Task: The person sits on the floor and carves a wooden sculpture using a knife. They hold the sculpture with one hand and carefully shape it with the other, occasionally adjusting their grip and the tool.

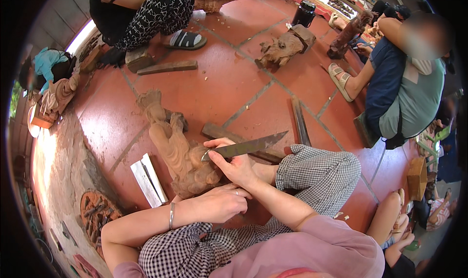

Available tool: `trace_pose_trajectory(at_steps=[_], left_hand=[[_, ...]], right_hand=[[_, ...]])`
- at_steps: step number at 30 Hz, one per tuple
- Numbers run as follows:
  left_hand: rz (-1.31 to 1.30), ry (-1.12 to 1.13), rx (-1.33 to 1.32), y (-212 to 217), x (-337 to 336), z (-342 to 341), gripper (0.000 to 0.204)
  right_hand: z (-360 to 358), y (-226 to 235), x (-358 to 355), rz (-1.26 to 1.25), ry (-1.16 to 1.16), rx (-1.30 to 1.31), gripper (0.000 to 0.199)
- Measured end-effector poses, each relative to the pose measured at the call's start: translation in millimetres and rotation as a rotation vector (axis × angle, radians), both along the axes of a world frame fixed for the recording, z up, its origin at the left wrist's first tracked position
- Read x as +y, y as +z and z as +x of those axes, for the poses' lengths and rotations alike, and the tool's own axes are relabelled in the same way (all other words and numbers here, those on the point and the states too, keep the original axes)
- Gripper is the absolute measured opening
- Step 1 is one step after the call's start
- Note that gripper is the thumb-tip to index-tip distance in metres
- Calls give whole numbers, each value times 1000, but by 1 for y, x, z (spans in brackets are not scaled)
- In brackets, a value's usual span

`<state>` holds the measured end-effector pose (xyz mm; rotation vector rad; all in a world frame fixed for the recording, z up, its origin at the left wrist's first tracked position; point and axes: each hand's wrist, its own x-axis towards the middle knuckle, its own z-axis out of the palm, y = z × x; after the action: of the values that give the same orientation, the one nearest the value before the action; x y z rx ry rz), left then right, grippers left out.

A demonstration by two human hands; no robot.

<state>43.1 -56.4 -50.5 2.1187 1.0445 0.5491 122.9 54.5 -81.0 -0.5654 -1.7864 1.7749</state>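
Right hand: I see the right hand with its grip closed on a flat dark blade, thumb and fingers pinching its near end; the blade's pointed end reaches out to the right. A bright curved sliver shows by the thumb, but I cannot tell whether it belongs to the tool.
Left hand: I have the left hand below the right wrist, beside the figure's broad end. A ring and a silver bracelet show on this side. Its palm is hidden from me, so I cannot tell whether this grip holds anything.
Carved figure: the carved wooden figure lies tilted in front of the lap, its narrow end toward the upper left, its broad end near both hands.
Tile floor: on the red tile floor I make out a white sheet left of the figure, a wooden bar passing behind the blade, and a dark bar beyond the checked trousers.
Lower left: a round tray of small dark pieces sits beside a pale slab.
Farther off: I see another wood carving near a black flask.
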Motion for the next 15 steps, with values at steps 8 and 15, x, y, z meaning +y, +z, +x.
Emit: trace_pose_trajectory(at_steps=[8, 15], left_hand=[[-53, -19, 8, 10, 3, 2, 15], [-42, -32, -4, 11, 5, 1, 15]], right_hand=[[-1, -1, 0, -2, -5, -6, 22], [-1, -1, 1, 1, -12, 20, 20]])
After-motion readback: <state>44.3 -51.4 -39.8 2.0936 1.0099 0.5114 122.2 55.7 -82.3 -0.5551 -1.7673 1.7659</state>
